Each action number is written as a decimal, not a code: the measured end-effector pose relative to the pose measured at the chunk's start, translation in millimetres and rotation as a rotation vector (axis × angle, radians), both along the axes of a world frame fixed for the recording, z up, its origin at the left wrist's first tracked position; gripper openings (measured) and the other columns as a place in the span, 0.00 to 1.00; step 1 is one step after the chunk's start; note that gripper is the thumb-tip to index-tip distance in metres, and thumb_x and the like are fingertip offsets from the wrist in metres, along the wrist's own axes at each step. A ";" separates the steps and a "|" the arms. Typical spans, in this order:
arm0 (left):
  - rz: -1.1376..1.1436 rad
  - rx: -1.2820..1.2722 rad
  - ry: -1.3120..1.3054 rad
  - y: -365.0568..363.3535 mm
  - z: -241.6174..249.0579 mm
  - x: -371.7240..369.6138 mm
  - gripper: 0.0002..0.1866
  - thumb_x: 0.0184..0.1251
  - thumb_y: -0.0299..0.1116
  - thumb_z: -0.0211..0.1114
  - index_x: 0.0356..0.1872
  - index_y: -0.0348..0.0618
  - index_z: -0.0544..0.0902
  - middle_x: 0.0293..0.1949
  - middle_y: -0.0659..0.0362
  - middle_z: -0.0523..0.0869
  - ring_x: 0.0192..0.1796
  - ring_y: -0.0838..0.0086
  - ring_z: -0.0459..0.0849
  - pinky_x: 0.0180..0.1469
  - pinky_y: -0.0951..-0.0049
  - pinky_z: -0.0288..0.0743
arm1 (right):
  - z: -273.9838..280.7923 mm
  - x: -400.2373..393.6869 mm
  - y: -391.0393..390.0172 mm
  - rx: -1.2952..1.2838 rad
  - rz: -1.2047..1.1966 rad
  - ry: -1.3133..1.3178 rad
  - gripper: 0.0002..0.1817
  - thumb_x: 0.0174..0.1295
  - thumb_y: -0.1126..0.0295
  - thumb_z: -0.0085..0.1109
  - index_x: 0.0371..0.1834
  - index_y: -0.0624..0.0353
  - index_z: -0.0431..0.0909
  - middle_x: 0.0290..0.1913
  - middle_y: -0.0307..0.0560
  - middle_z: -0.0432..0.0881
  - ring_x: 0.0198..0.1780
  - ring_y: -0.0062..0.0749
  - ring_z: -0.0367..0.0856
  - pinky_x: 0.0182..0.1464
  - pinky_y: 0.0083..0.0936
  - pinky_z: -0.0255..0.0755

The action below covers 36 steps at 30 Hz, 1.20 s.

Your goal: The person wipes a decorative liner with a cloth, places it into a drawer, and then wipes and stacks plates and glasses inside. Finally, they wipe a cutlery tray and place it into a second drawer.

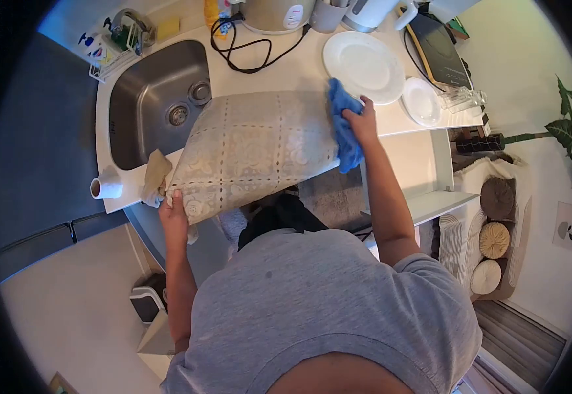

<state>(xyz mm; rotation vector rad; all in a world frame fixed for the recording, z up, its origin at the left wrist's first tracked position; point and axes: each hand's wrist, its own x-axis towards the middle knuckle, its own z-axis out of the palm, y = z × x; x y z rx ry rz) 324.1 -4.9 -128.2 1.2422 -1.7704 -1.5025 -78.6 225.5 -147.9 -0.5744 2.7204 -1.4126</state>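
Note:
A beige patterned mat point(250, 148) with a lace-like grid lies partly over the counter and reaches past its front edge. My left hand point(174, 217) grips its near left corner, thumb on top. At the mat's right end, my right hand point(363, 123) is closed around a crumpled blue cloth point(344, 121), which overlaps that edge. A tan cloth point(157, 169) hangs at the counter edge just above my left hand.
The steel sink point(128, 111) is at the left, with a white cup point(106, 188) below it. White plates point(365, 65) stand at the back right, near glasses point(463, 100). A black cord point(246, 69) crosses the counter. An open drawer point(407, 164) juts out at right.

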 end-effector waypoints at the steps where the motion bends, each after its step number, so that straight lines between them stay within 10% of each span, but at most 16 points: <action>1: -0.030 0.189 0.085 0.7 10.9 -4.7 0.17 0.70 0.38 0.53 0.50 0.34 0.75 0.42 0.55 0.82 0.42 0.73 0.80 0.45 0.74 0.74 | -13.4 -14.4 14.6 -0.058 -0.040 -0.307 0.37 0.38 0.65 0.67 0.57 0.61 0.67 0.51 0.65 0.71 0.53 0.50 0.72 0.55 0.40 0.68; 2: -0.059 0.376 0.169 1.5 18.3 -9.4 0.18 0.69 0.38 0.54 0.52 0.35 0.74 0.44 0.56 0.81 0.43 0.74 0.80 0.46 0.74 0.74 | -20.9 -23.3 22.5 -0.121 -0.077 -0.614 0.39 0.37 0.62 0.69 0.57 0.64 0.67 0.51 0.66 0.71 0.52 0.49 0.73 0.54 0.39 0.68; 4: -0.114 0.401 0.159 4.0 21.2 -16.3 0.18 0.69 0.37 0.55 0.54 0.36 0.73 0.47 0.57 0.80 0.45 0.74 0.80 0.47 0.74 0.74 | -19.6 -1.6 10.2 0.294 0.053 -0.140 0.42 0.34 0.57 0.71 0.56 0.65 0.66 0.45 0.66 0.76 0.47 0.52 0.77 0.50 0.40 0.72; 8: -0.294 0.398 0.090 11.4 42.7 -29.4 0.19 0.69 0.36 0.54 0.57 0.36 0.71 0.49 0.59 0.79 0.48 0.76 0.78 0.49 0.76 0.73 | 14.5 38.7 -12.9 0.346 0.146 -0.303 0.36 0.35 0.59 0.71 0.50 0.62 0.70 0.43 0.63 0.78 0.46 0.50 0.78 0.50 0.37 0.71; 16: -0.173 0.208 0.307 -32.3 122.2 -55.6 0.26 0.67 0.41 0.57 0.61 0.38 0.66 0.54 0.56 0.76 0.54 0.72 0.76 0.54 0.73 0.71 | 169.3 -84.5 -88.6 -0.153 0.366 0.366 0.29 0.42 0.63 0.68 0.49 0.62 0.70 0.40 0.50 0.80 0.41 0.36 0.80 0.43 0.31 0.74; 17: -0.169 0.207 0.306 -40.9 115.2 -65.5 0.26 0.67 0.41 0.57 0.61 0.38 0.66 0.54 0.56 0.76 0.54 0.72 0.76 0.54 0.73 0.71 | 207.6 -73.8 -102.2 -0.129 0.430 0.310 0.35 0.44 0.67 0.62 0.60 0.59 0.64 0.60 0.61 0.66 0.60 0.52 0.65 0.60 0.37 0.61; 19: -0.068 0.193 0.284 -62.7 84.3 -78.4 0.29 0.66 0.44 0.59 0.63 0.40 0.64 0.48 0.59 0.77 0.49 0.73 0.78 0.53 0.73 0.71 | 211.6 -59.4 -123.1 -0.229 0.366 0.495 0.35 0.44 0.67 0.62 0.59 0.61 0.64 0.57 0.63 0.68 0.58 0.51 0.68 0.59 0.36 0.63; 22: 0.096 0.426 0.130 -81.9 10.4 -76.0 0.27 0.65 0.42 0.59 0.61 0.41 0.66 0.40 0.62 0.76 0.42 0.77 0.77 0.47 0.73 0.74 | 179.4 -11.9 -142.9 -0.280 0.339 0.449 0.33 0.40 0.61 0.68 0.53 0.61 0.69 0.43 0.57 0.79 0.47 0.47 0.78 0.47 0.37 0.72; 29: 0.036 0.204 0.119 -11.5 -87.9 -77.0 0.20 0.63 0.26 0.58 0.57 0.40 0.74 0.30 0.64 0.78 0.30 0.81 0.76 0.31 0.80 0.71 | 10.9 192.4 -137.3 0.211 0.876 0.430 0.31 0.48 0.66 0.61 0.60 0.41 0.68 0.61 0.57 0.65 0.60 0.52 0.66 0.60 0.44 0.59; 32: 0.154 -0.396 -0.149 -5.1 -88.8 -84.0 0.18 0.65 0.24 0.54 0.56 0.38 0.75 0.28 0.64 0.79 0.26 0.83 0.72 0.30 0.83 0.68 | -17.3 168.4 -134.4 0.195 0.828 0.493 0.24 0.51 0.69 0.53 0.54 0.41 0.73 0.59 0.61 0.66 0.57 0.52 0.68 0.55 0.58 0.58; 36: 0.174 -0.278 0.000 -0.8 -59.8 -88.5 0.19 0.66 0.25 0.52 0.59 0.38 0.72 0.26 0.65 0.76 0.25 0.84 0.67 0.28 0.83 0.64 | -27.2 42.4 -107.0 0.265 0.493 0.605 0.20 0.51 0.70 0.53 0.49 0.41 0.78 0.53 0.57 0.71 0.53 0.53 0.69 0.53 0.48 0.63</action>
